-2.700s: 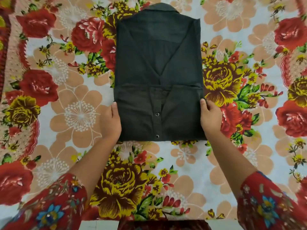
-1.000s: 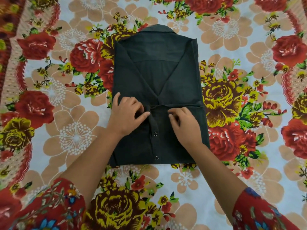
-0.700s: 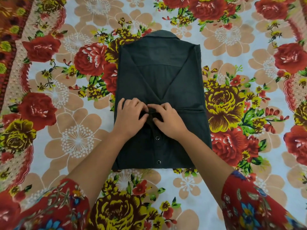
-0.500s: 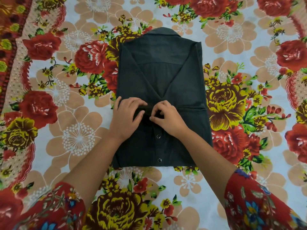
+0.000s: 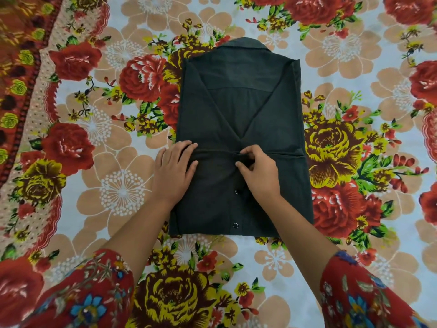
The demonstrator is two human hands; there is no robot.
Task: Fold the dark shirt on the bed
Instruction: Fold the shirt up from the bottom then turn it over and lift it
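Note:
The dark shirt (image 5: 238,110) lies on the bed as a tall rectangle, collar at the far end, sleeves folded in, and its bottom part folded up over the lower half. My left hand (image 5: 173,171) rests flat on the left of that folded-up edge, fingers together. My right hand (image 5: 257,171) pinches a small bunch of cloth at the middle of the same edge, next to the button placket. Two snap buttons show below my right hand.
The bed is covered by a floral sheet (image 5: 113,190) with red, yellow and tan flowers. A red patterned border (image 5: 21,74) runs along the far left. My red floral sleeves (image 5: 78,297) fill the bottom corners.
Both hands went from the shirt's lower side edges to the middle of the folded edge. Since half a second ago my left hand has slid left along it, while my right keeps pinching the centre.

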